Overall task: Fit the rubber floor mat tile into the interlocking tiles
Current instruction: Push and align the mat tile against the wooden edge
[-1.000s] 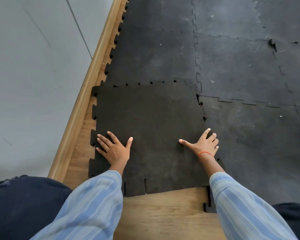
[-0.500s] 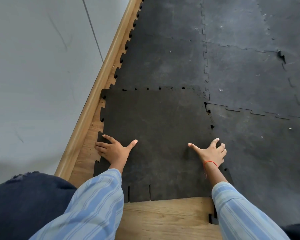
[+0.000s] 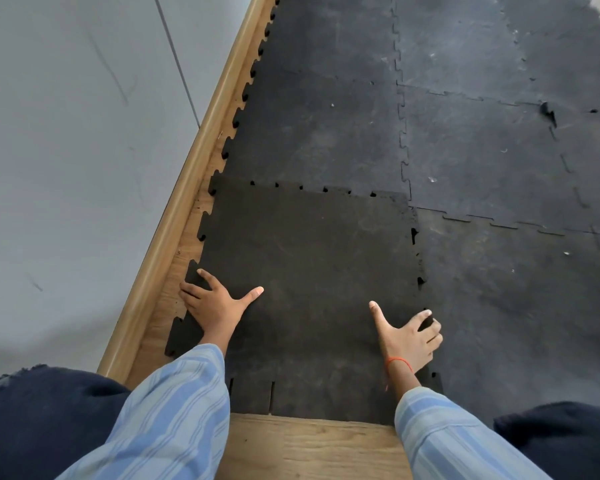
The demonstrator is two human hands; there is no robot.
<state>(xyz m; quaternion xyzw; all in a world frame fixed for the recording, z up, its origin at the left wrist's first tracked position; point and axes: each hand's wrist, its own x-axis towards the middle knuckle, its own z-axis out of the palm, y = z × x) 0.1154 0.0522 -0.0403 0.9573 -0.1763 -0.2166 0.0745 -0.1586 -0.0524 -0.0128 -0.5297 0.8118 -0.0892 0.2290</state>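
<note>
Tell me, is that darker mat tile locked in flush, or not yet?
Not yet. The tile shows dark gaps along its far and right seams, while both hands press it, the right hand at that seam.

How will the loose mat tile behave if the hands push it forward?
The tile will probably slide flat without buckling: it looks thick and lies level under both hands. It seems heavy for its size and grippy, so it may drag on the wood floor. Its toothed edges could catch on the fitted tiles, where small gaps show.
</note>
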